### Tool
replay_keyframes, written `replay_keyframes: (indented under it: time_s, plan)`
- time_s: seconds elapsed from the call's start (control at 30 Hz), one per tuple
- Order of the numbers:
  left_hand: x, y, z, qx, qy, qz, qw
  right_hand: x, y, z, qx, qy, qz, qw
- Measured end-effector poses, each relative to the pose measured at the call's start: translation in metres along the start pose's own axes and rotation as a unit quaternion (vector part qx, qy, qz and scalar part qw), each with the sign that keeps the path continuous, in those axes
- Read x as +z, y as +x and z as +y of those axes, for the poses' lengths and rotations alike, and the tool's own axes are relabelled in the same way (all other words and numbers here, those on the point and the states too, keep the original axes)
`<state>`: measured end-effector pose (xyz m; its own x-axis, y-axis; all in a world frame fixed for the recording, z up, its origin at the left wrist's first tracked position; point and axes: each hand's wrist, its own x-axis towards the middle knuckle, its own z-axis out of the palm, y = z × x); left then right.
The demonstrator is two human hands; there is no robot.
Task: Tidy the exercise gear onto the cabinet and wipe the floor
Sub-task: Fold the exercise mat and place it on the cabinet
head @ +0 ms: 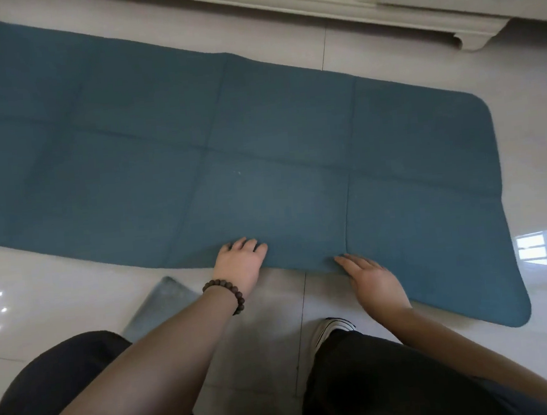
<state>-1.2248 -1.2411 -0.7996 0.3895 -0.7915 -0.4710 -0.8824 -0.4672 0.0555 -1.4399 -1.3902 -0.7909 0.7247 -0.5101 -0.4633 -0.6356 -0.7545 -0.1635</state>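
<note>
Head view: the blue exercise mat point(227, 139) lies spread flat on the floor point(384, 51) beside the cabinet point(413, 3) — nothing tidied yet. Left hand point(240, 262) and right hand point(373, 281), fingers apart, rest at its near edge — wiping apparently not begun.

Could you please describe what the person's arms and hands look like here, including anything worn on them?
Both forearms are bare, with no sleeves in view. The left hand has a bracelet of dark brown round beads on its wrist. The right hand wears nothing: no glove, watch or ring can be seen. Neither hand is gloved.
</note>
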Motion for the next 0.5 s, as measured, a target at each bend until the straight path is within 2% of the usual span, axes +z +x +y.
replay_keyframes:
  time_s: [0.2,0.37,0.5]
  plan:
    - [-0.071,-0.008,-0.020,-0.010,-0.032,0.125,0.992,-0.091,-0.002,-0.008,0.037,-0.067,0.084,0.994]
    - [-0.130,-0.005,-0.029,0.007,-0.046,0.240,0.970,-0.164,0.010,-0.011,0.047,-0.094,0.155,0.982]
    - [-0.153,0.026,-0.038,0.003,-0.022,0.314,0.949,-0.194,0.043,-0.006,0.061,-0.118,0.181,0.974]
